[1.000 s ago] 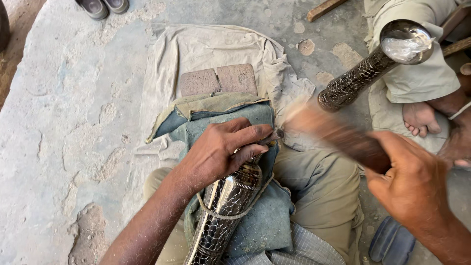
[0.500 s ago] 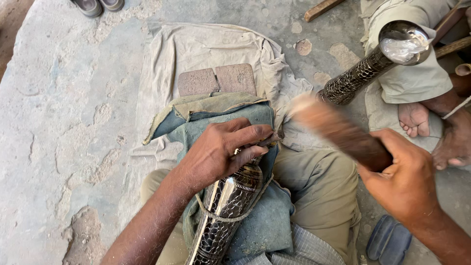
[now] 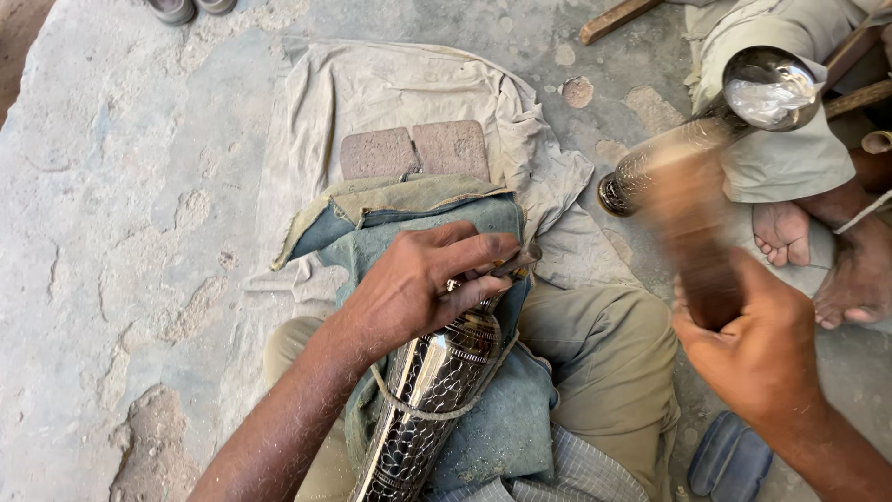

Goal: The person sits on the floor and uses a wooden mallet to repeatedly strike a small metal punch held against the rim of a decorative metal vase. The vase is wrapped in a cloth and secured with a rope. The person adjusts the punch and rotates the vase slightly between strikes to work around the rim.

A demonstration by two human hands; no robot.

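Observation:
My left hand [image 3: 423,284] rests on the top end of a shiny patterned metal tube [image 3: 427,395] that lies along my lap on a blue-green cloth [image 3: 483,423]. Its fingers pinch a small chisel-like tool [image 3: 516,263] against the metal. My right hand [image 3: 757,358] grips a dark wooden mallet [image 3: 692,232], raised and blurred by motion, to the right of the tube. A cord loops round the tube.
Two reddish bricks [image 3: 413,151] lie on a beige cloth [image 3: 390,88] ahead. At the right sits another person with bare feet [image 3: 785,232] and a similar metal tube [image 3: 711,130]. Sandals [image 3: 190,9] lie far left; a blue sandal [image 3: 729,457] near my right knee.
The mallet has swung up and to the right, away from the tool in my left hand. My left hand stays on the tube's end.

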